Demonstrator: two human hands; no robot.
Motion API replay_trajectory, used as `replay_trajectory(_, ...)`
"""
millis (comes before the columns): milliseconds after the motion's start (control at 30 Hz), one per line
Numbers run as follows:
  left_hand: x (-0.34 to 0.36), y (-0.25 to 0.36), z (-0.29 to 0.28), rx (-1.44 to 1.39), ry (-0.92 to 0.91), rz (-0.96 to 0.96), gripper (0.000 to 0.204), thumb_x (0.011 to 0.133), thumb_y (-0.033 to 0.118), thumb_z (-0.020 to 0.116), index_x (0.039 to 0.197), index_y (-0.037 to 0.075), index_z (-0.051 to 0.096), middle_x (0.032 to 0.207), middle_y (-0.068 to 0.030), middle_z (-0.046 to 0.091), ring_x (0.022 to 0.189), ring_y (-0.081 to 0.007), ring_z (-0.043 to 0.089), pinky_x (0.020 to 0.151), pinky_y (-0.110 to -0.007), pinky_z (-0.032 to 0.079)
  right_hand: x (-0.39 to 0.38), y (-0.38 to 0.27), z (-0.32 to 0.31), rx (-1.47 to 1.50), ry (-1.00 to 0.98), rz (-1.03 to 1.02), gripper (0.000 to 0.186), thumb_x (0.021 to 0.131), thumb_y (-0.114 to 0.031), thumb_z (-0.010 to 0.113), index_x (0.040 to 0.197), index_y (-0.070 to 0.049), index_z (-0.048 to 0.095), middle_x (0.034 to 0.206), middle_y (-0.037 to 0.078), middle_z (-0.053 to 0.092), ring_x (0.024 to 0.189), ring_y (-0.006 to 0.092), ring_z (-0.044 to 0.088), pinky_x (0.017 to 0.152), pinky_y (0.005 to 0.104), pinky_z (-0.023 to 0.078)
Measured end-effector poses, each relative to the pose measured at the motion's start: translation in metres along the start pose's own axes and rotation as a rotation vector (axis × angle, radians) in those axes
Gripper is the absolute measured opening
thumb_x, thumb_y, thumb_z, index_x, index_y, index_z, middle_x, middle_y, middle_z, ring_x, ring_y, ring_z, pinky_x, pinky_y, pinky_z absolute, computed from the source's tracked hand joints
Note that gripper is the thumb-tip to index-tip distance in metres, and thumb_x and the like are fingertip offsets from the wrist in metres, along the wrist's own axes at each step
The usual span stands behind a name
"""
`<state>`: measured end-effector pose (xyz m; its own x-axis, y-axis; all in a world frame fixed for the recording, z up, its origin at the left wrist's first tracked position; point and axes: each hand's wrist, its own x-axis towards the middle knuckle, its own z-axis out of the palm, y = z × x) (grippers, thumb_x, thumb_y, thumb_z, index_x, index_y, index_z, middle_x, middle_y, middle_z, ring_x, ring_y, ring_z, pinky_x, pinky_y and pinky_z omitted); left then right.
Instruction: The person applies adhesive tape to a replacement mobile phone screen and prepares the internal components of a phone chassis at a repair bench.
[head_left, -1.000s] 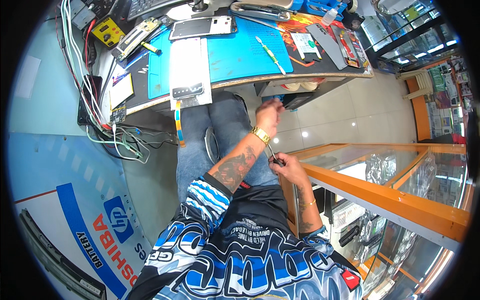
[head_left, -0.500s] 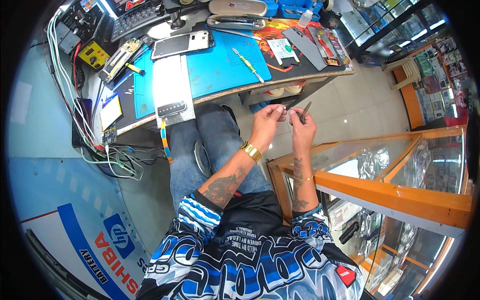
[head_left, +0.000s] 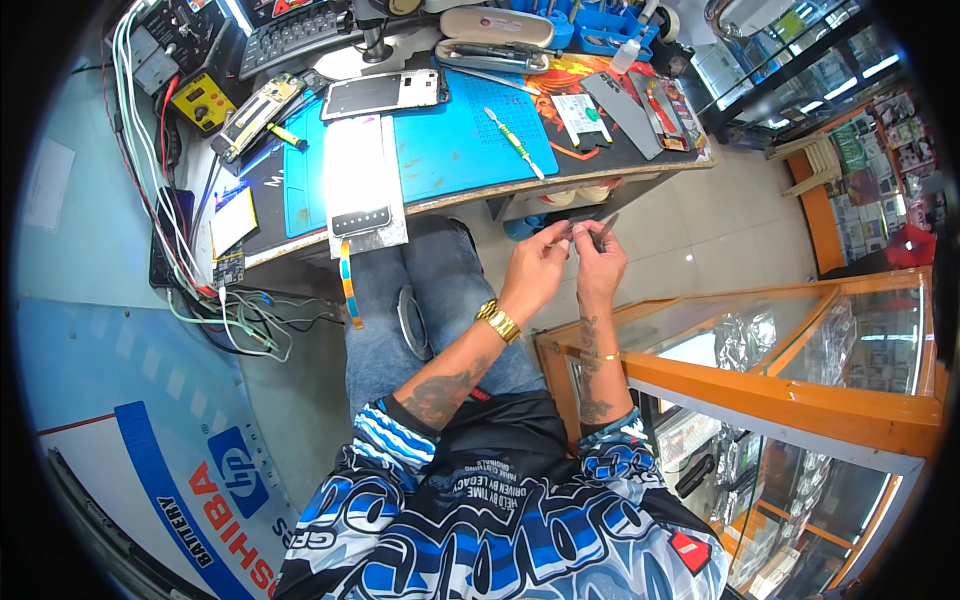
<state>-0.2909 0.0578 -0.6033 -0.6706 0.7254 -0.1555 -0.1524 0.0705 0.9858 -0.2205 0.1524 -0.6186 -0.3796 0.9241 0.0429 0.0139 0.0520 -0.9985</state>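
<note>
My left hand (head_left: 536, 268) and my right hand (head_left: 600, 266) meet fingertip to fingertip above the floor, just past the desk's front edge. My right hand is closed round a slim dark pointed tool (head_left: 611, 222), whose tip sticks up past the fingers; its exact kind does not show. Thumb and fingers of my left hand are pinched together at the same spot. What they pinch is too small and too covered to make out. A gold watch (head_left: 498, 321) circles my left wrist.
On the desk, a blue mat (head_left: 450, 150) bears a double-ended pick (head_left: 513, 142) and an opened phone (head_left: 384, 94). A white strip-shaped sheet (head_left: 365, 190) overhangs the front edge. Loose cables (head_left: 250, 325) hang at left. A wood-framed glass showcase (head_left: 740, 370) stands close on my right.
My hands have come closer together, fingertips now touching, and the right one has shifted slightly left and down. The desk sits slightly more to the right and lower in view.
</note>
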Motion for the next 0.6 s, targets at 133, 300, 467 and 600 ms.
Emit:
replay_trajectory(133, -0.032, 0.021, -0.022, 0.147, 0.041, 0.127, 0.041, 0.096, 0.012, 0.061, 0.135, -0.001, 0.060, 0.112, -0.0106, 0.073, 0.093, -0.0162, 0.068, 0.079, -0.029, 0.053, 0.043, 0.047, 0.010, 0.395, 0.173, 0.103, 0.011, 0.091, -0.011, 0.072, 0.096, -0.003, 0.068, 0.076, -0.002, 0.058, 0.068, 0.0073, 0.049, 0.065, 0.0238, 0.040)
replay_trajectory(300, -0.111, 0.051, -0.092, 0.270, 0.092, 0.267, 0.033, 0.095, 0.007, 0.063, 0.127, 0.001, 0.065, 0.108, -0.0091, 0.071, 0.090, -0.0161, 0.067, 0.080, -0.028, 0.052, 0.102, 0.087, 0.023, 0.556, 0.265, 0.074, 0.010, 0.093, -0.011, 0.070, 0.099, -0.004, 0.066, 0.079, -0.001, 0.059, 0.069, 0.0095, 0.051, 0.066, 0.0253, 0.041)
replay_trajectory(467, -0.158, 0.017, -0.182, 0.333, 0.419, 0.117, 0.029, 0.096, 0.007, 0.063, 0.125, 0.001, 0.066, 0.106, -0.0059, 0.070, 0.089, -0.0101, 0.063, 0.078, -0.026, 0.051, 0.106, 0.086, 0.033, 0.557, 0.335, 0.174, 0.012, 0.092, -0.010, 0.075, 0.094, -0.008, 0.063, 0.074, -0.003, 0.056, 0.059, 0.0076, 0.048, 0.053, 0.0233, 0.037)
replay_trajectory(600, -0.170, 0.003, -0.213, 0.397, 0.356, 0.011, 0.026, 0.097, 0.009, 0.062, 0.121, -0.001, 0.068, 0.106, -0.0035, 0.070, 0.084, -0.0073, 0.060, 0.076, -0.025, 0.050, 0.109, 0.091, 0.016, 0.432, 0.282, 0.173, 0.015, 0.092, -0.012, 0.077, 0.092, -0.008, 0.062, 0.071, -0.005, 0.053, 0.056, 0.0066, 0.043, 0.053, 0.0231, 0.034)
